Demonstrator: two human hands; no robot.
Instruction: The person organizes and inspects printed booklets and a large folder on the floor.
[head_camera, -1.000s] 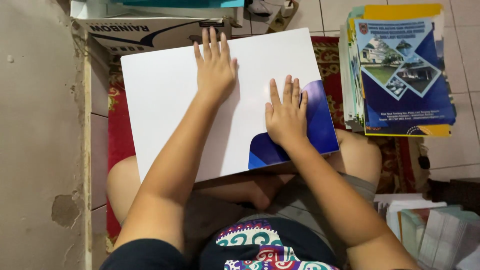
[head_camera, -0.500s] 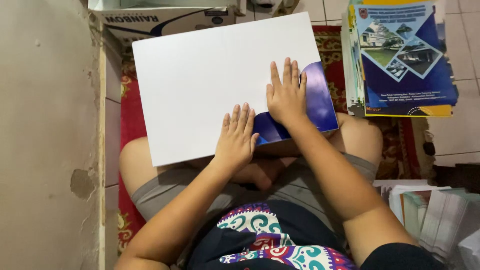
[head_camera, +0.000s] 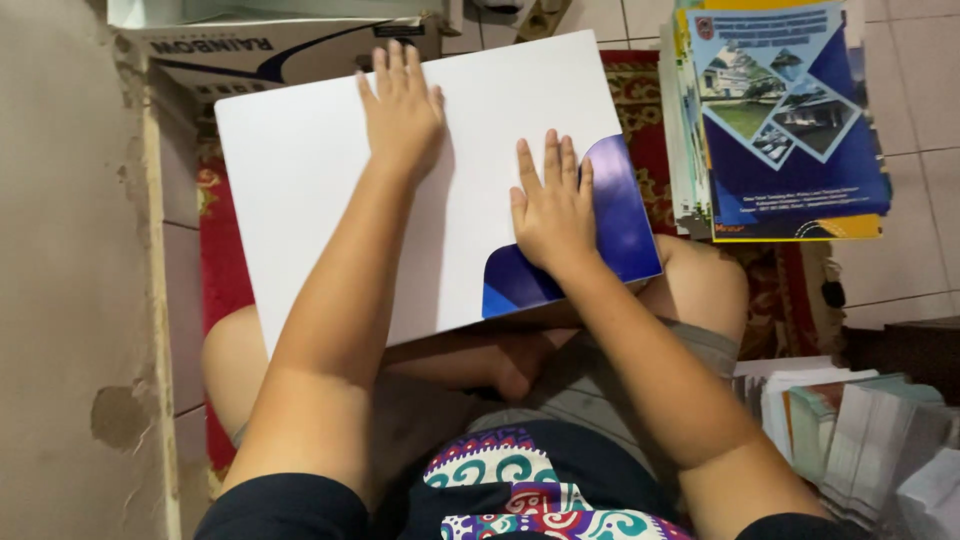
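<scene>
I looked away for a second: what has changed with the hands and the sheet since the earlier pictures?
The left hand slid from the near edge of the large white card sheet back up to its far edge, lying flat. The right hand stayed pressed on the blue curved flap. Nothing was grasped or released.

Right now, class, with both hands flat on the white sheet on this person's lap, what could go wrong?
1. The sheet rests only on the crossed legs, with its far edge overhanging. Pressure from the left hand near that edge might tip or bend it.
2. The right hand presses on the blue flap; an uneven push could crease it crookedly.
3. The booklet stack sits close by; a stray elbow might knock it askew.
</scene>
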